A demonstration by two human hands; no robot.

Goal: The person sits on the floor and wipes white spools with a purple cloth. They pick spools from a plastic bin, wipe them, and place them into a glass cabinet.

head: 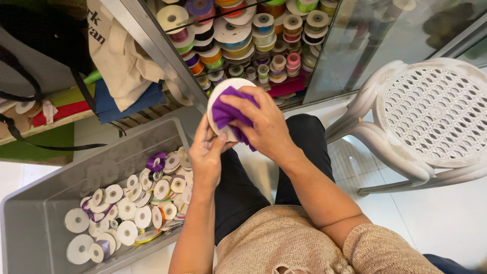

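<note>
The left hand (pixel 207 152) is cupping a large white ribbon spool (pixel 223 99) from below, fingers curled around its lower edge and thumb pressing up against the flat face. The right hand (pixel 264 127) is closing over the same spool from the right, its fingers pinching a bunch of purple ribbon (pixel 228 112) against the white disc. The spool is being held up in the air above the person's lap, just in front of the lower edge of a glass-fronted cabinet (pixel 355 45).

Behind the glass, many ribbon rolls (pixel 253 35) in mixed colours are lying stacked and crowded on the shelves, directly beyond the raised spool. To the left of the knees, a grey plastic bin (pixel 40 213) is sitting on the tiled floor (pixel 436 218), with a heap of small white spools (pixel 137 208) piled toward its right end; a few of these are showing purple ribbon. The bin's near corner is lying just beside the left forearm. On the right, a white plastic chair (pixel 431 116) with a lattice seat is standing near the right elbow, apart from it. At upper left, a cream cloth bag (pixel 122 61) is hanging over folded blue, green and red sheets (pixel 76 101), with black straps (pixel 30 137) trailing down beside them. The person is wearing black trousers (pixel 243 193) and a beige knitted top (pixel 284 243).
</note>
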